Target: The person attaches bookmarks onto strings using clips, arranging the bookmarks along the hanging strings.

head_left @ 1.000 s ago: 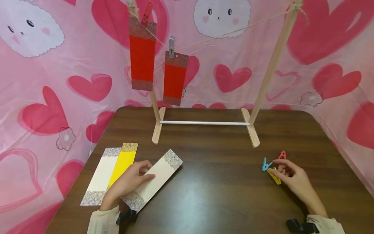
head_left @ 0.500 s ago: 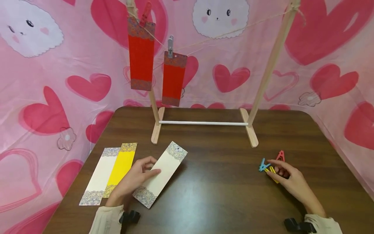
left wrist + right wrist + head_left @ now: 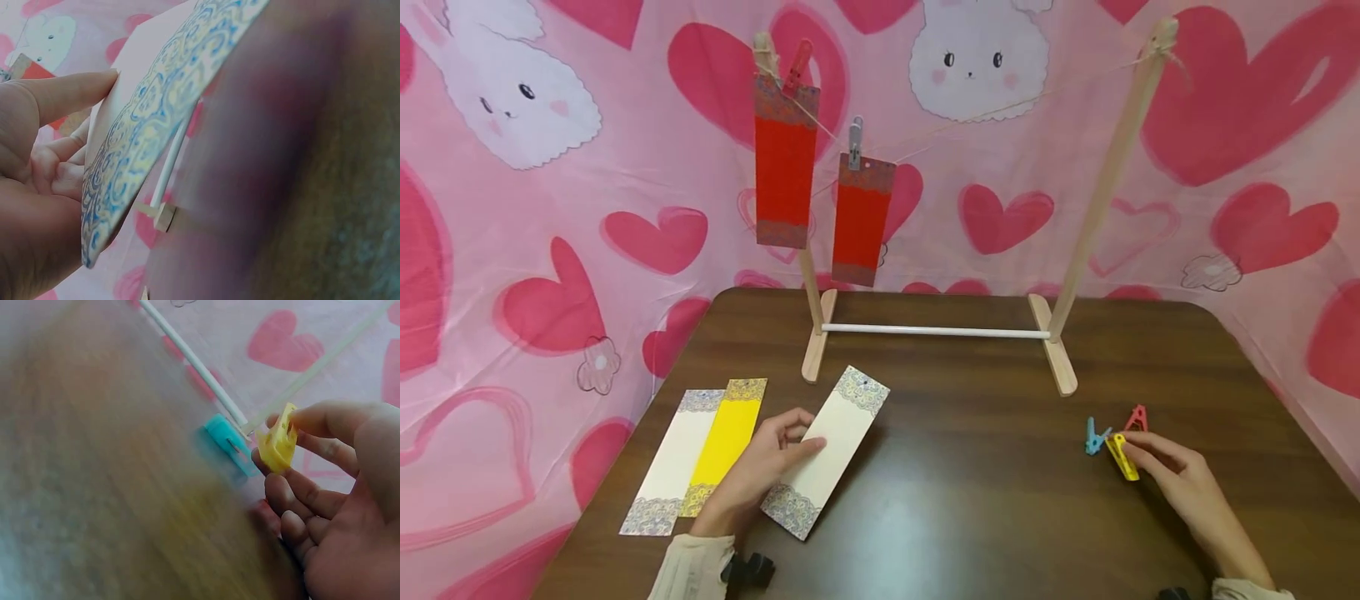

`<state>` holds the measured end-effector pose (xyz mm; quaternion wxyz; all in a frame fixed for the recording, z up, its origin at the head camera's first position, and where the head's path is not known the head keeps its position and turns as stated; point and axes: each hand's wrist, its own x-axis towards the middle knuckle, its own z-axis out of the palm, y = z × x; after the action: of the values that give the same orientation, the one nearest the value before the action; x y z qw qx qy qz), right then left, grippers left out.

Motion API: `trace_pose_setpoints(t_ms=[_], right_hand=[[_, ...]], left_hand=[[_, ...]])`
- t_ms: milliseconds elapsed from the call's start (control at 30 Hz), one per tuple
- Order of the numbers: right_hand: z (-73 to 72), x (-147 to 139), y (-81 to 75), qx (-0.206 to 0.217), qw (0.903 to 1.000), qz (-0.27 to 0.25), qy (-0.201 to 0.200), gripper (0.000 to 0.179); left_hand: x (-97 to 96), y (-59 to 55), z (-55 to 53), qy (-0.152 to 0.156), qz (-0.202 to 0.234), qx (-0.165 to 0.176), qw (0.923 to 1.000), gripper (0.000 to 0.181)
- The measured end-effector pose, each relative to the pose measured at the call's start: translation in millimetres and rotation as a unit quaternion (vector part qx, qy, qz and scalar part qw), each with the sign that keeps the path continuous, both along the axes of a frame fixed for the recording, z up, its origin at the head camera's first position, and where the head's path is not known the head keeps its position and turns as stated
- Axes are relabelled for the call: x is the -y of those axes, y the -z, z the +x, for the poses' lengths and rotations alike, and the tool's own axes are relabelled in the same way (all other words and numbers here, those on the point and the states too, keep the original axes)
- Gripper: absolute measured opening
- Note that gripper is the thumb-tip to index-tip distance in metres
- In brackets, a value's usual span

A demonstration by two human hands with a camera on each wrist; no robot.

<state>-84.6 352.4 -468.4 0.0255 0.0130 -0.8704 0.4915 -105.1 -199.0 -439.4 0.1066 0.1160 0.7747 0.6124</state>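
My left hand grips a white bookmark-like card with lace-patterned ends and a small hole near its top. The thumb lies on the card's face and the other fingers go behind it; the card is tilted up off the table in the left wrist view, its patterned end nearest the camera. At the right, my right hand pinches a yellow clothespin between thumb and fingers. Beside it on the table lie a blue clothespin and a red clothespin.
Another white card and a yellow card lie overlapping at the left. A wooden stand with a string stands at the back. Two red cards hang from the string by a red and a grey clothespin.
The left hand has drawn the white card away from the lying cards and turned it more upright. My right hand now has the yellow clothespin pinched, apart from the others.
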Motion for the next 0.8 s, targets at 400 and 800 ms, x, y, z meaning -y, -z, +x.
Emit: trace_pose_setpoints(t_ms=[400,800], right_hand=[[-0.7,-5.7,2.9,-0.008,0.9959,-0.082,0.036,0.022],[-0.4,-6.8,4.4,-0.026,0.993,-0.11,0.035,0.019]], left_hand=[[-4.4,1.0,-2.7,-0.059,0.001,0.023,0.998,0.026],[-8.0,-2.5,-3.4,-0.165,0.017,-0.022,0.9859,0.024]])
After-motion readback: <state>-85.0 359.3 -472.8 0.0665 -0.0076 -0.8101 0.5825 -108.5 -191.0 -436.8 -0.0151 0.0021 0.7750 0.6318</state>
